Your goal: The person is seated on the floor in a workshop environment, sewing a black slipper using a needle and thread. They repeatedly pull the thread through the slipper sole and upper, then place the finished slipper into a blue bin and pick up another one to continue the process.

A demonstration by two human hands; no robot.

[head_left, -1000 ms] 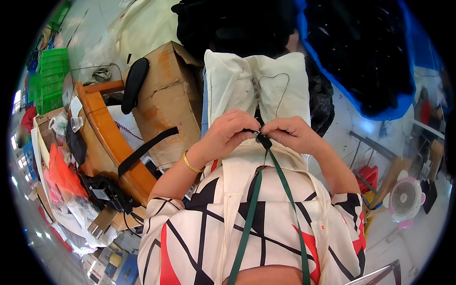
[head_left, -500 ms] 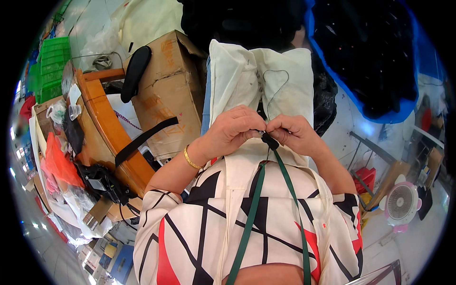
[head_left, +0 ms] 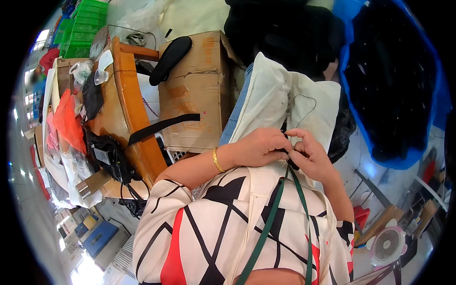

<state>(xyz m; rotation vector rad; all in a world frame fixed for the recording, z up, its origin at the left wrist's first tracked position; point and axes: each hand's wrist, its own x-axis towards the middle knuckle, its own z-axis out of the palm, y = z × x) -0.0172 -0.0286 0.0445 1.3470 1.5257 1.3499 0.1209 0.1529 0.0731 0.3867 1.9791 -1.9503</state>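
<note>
Both bare hands meet just right of the middle of the frame, above the lap, with their fingertips almost touching over a small black piece (head_left: pixel 293 165). This piece lies between and just under the fingers, mostly covered by them, with two green straps (head_left: pixel 263 232) running from beside it down the chest to the lower edge. The left hand (head_left: pixel 256 146) comes in from the left with its back up, its fingers bent and its thumb drawn in close to them, pinching the black piece. A gold bracelet (head_left: pixel 217 160) circles that wrist. The right hand (head_left: pixel 313 156) faces it, index finger and thumb curved toward the same spot with a slight gap behind their tips; whether they have hold of anything is too small to tell.

Beyond the hands, pale cloth (head_left: pixel 268 102) covers the legs, and a thin dark thread (head_left: pixel 315 101) loops across its right part. A cardboard box (head_left: pixel 192 95) stands to the upper left of the hands, with a black sole-shaped pad (head_left: pixel 171 59) lying over its left edge. Left of it, a black strap (head_left: pixel 164 127) extends across an orange-brown wooden frame (head_left: pixel 124 88). Black fabric (head_left: pixel 285 35) is heaped at the upper centre, a blue-edged bag (head_left: pixel 350 90) full of dark material fills the upper right, and a white-and-pink fan (head_left: pixel 387 244) stands at the lower right.
</note>
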